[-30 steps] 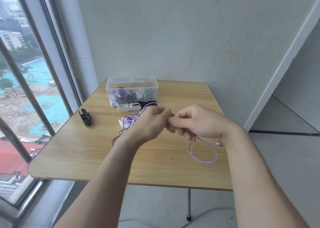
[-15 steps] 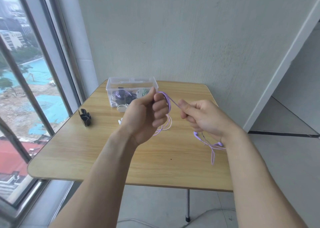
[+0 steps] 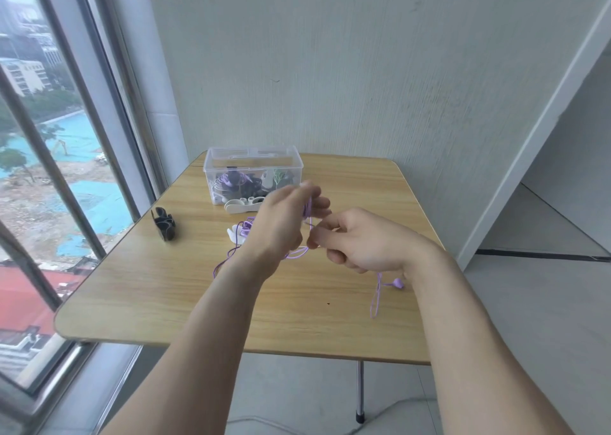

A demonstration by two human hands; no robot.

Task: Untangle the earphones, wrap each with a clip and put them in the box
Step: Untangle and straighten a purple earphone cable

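Note:
Purple earphones [image 3: 377,294] trail over the wooden table [image 3: 165,289]. My left hand [image 3: 284,223] is raised above the table with the purple cord looped round its fingers. My right hand [image 3: 357,242] pinches the cord just to the right of it; a loop and an earbud hang below that wrist. A clear plastic box [image 3: 253,170] at the table's back holds several wrapped earphones. A white clip [image 3: 243,205] lies in front of the box, and another white clip [image 3: 236,234] sits by the cord behind my left wrist.
A black clip [image 3: 164,226] stands on the table's left part. A window with metal bars runs along the left, a pale wall stands behind the table, and a doorway opens at the right. A metal table leg [image 3: 360,391] shows below the front edge.
My left hand has dropped lower and turned, with the cord still looped on its fingers. My right hand moved left toward it, and the hanging loop swung down onto the table.

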